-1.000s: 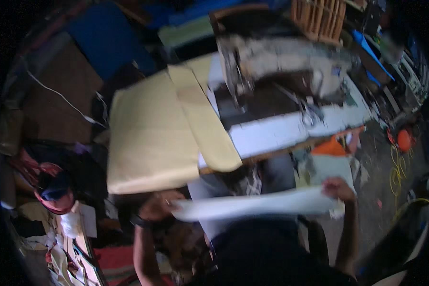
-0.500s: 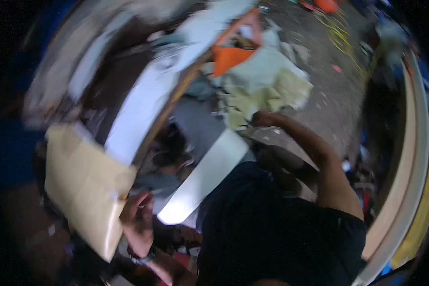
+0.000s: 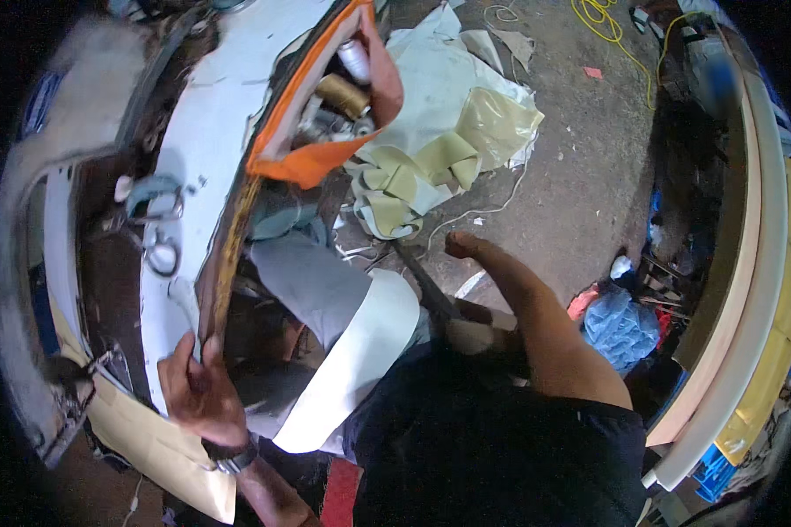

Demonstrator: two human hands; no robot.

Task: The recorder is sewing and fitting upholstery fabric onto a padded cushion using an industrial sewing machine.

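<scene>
My left hand [image 3: 204, 393], with a watch at the wrist, is at the near end of a white tabletop [image 3: 206, 132]. Its thumb and fingers pinch a pale, narrow strip [image 3: 185, 309] that lies along the worn wooden edge [image 3: 228, 241]. Just beyond are grey ring handles [image 3: 161, 256], perhaps of scissors. Curled into a fist, my right hand [image 3: 463, 246] is out over the floor; its palm side is hidden, so I cannot see whether it holds anything. A white, bent strip of sheet material [image 3: 351, 360] rests across my lap.
An orange pouch [image 3: 303, 167] with thread spools [image 3: 343, 95] hangs at the table edge. White and yellowish scraps [image 3: 439, 167] heap on the floor [image 3: 580, 176]. A tan sheet [image 3: 154, 448] is below my left hand. Right are a blue plastic bag [image 3: 622, 327] and long padded boards [image 3: 756, 263].
The view has shifted, and the blur is gone. My left hand has moved from beside the tan sheet to the tabletop edge and now pinches the pale strip. My right hand remains fisted.
</scene>
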